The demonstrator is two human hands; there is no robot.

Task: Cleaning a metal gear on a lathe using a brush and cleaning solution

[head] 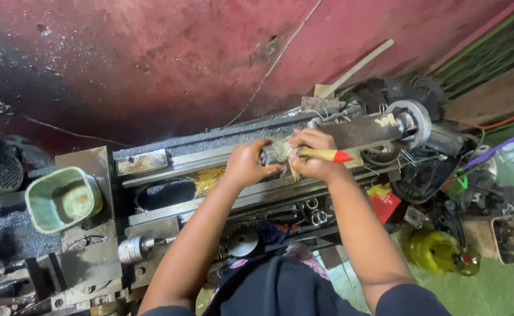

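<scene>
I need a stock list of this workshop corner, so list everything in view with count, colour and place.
lathe: one, grey metal, dirty, across the middle, along the wall
wall: one, red, stained, behind the lathe
tub: one, green, grimy, on the left end of the lathe
brush: one, pale wooden handle with red tip, in the right hand
workpiece: one, grey, between the hands
wooden strip: one, pale, leaning against the wall
red container: one, red, below the right end of the lathe
left hand: one, gripping the workpiece
right hand: one, closed on the brush
</scene>
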